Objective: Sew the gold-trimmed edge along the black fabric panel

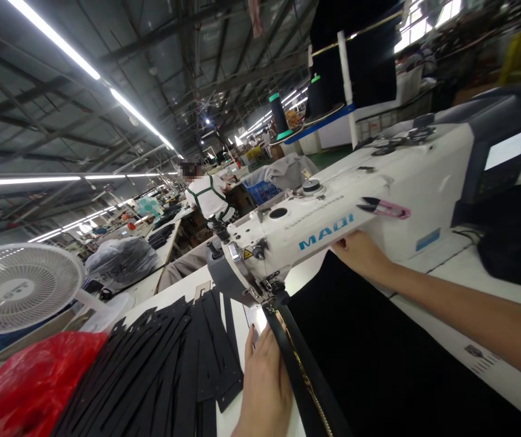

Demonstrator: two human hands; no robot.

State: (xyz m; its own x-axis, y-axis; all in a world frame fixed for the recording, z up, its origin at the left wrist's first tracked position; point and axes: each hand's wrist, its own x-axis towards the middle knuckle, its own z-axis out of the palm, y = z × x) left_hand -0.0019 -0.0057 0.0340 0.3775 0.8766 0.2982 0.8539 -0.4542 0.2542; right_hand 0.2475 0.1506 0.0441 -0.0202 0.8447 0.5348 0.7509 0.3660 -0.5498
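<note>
A white sewing machine (315, 224) marked MAQI stands across the white table. Under its presser foot runs a black strip with a gold zipper (303, 370), along the left edge of a large black fabric piece (360, 340). My left hand (265, 379) lies flat with fingers stretched out, touching the strip's left edge just in front of the foot. Beneath the machine arm, my right hand (358, 252) is closed at the fabric's far edge; its fingertips are partly hidden. Pink-handled thread snips (385, 208) rest on the machine's body.
Many black strips (169, 358) lie fanned out left of my left hand. Beyond them are a red plastic bag (33, 385) and a white fan (19, 290). Thread cones (281, 115) stand behind the machine. A person (210, 194) in a white shirt works farther back.
</note>
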